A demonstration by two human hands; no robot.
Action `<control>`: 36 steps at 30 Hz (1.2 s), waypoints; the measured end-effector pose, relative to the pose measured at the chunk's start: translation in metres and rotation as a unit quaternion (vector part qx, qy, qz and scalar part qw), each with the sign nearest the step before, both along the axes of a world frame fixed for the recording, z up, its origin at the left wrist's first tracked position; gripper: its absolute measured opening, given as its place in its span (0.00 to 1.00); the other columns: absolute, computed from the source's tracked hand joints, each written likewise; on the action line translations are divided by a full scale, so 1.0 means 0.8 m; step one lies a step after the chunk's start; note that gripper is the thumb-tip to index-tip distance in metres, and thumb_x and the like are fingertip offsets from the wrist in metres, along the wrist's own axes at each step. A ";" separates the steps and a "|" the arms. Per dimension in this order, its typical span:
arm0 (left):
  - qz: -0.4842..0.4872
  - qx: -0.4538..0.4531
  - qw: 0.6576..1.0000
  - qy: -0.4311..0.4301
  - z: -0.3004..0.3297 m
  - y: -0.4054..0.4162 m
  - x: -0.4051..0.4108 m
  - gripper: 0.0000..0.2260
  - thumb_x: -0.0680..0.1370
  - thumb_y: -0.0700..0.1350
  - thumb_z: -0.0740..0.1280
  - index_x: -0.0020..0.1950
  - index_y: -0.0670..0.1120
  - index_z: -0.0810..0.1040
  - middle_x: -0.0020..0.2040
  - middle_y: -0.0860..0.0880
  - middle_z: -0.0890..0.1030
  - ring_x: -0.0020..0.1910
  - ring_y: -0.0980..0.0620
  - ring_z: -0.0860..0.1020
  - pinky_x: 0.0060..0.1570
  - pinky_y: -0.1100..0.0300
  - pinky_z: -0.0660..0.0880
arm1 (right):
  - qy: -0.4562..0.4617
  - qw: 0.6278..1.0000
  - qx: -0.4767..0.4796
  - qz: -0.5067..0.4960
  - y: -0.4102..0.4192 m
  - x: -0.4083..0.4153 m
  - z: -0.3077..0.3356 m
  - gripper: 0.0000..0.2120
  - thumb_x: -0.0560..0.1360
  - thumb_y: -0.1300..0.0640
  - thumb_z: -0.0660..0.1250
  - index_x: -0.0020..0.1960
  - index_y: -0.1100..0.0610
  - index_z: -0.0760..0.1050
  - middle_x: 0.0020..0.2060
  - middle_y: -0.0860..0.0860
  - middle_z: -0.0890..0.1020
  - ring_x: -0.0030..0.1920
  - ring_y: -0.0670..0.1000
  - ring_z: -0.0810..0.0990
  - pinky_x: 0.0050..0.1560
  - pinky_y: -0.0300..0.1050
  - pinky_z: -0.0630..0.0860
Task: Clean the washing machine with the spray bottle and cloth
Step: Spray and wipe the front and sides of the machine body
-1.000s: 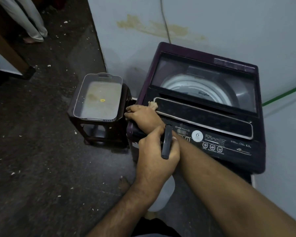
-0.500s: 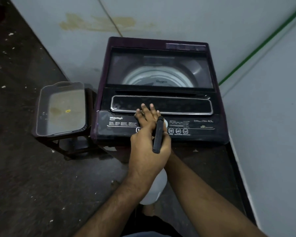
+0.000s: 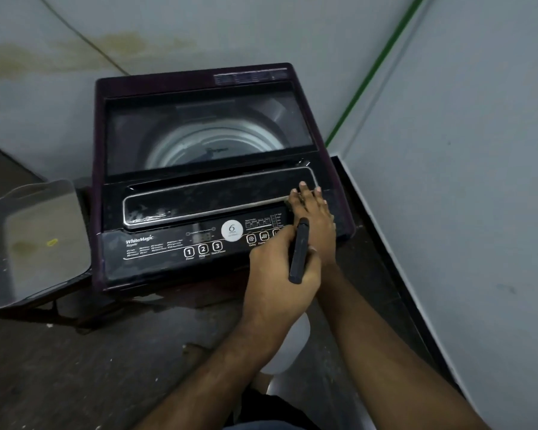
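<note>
Basically mid-wipe: right hand [image 3: 312,212] pressing flat, fingers straight, on the right end of the washer's [image 3: 199,150] lid handle strip, cloth barely peeking out at the fingers. Left hand [image 3: 280,274] curling tight round the spray bottle [image 3: 298,249], white body hanging below the wrist. Probably needing another squirt next, so aiming the nozzle at the panel.

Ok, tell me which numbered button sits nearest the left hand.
Button 3, rightmost of the numbered three. Buttons 1 and 2 lie further from the left hand, which grips the spray bottle.
</note>
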State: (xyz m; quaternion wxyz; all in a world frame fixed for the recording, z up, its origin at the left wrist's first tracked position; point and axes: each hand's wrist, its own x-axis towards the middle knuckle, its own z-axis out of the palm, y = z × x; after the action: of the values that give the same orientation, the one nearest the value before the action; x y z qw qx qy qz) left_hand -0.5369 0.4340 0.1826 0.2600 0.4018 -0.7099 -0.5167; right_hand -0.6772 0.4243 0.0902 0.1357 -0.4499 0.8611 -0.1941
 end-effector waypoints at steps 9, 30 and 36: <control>-0.035 -0.007 0.999 0.027 0.022 -0.001 -0.012 0.04 0.78 0.42 0.68 0.46 0.43 0.80 0.34 0.46 0.80 0.31 0.48 0.78 0.33 0.56 0.76 | -0.027 0.986 -0.089 -0.138 0.002 -0.055 -0.003 0.18 0.86 0.56 0.57 0.75 0.50 0.71 0.78 0.48 0.67 0.81 0.51 0.58 0.78 0.60 0.64; 0.193 -0.068 0.977 0.057 0.071 -0.094 0.130 0.05 0.80 0.41 0.69 0.45 0.48 0.80 0.34 0.48 0.82 0.32 0.47 0.80 0.31 0.59 0.76 | -0.802 0.538 -0.210 -0.152 -0.111 0.156 0.144 0.28 0.81 0.39 0.62 0.65 0.63 0.73 0.45 0.58 0.82 0.46 0.55 0.83 0.58 0.53 0.80; 0.244 -0.072 0.966 0.054 0.051 -0.159 0.217 0.02 0.78 0.42 0.72 0.48 0.49 0.81 0.37 0.49 0.84 0.35 0.49 0.83 0.37 0.45 0.83 | -0.734 0.648 -0.186 -0.086 -0.170 0.235 0.127 0.16 0.80 0.52 0.70 0.66 0.54 0.75 0.53 0.56 0.82 0.46 0.54 0.85 0.42 0.50 0.84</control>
State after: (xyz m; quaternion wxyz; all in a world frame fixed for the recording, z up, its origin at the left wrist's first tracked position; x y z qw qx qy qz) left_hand -0.3634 0.3070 0.2234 0.4446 0.5147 -0.6101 -0.4064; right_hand -0.4890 0.2885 0.1919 0.6191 -0.1005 0.4608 -0.6279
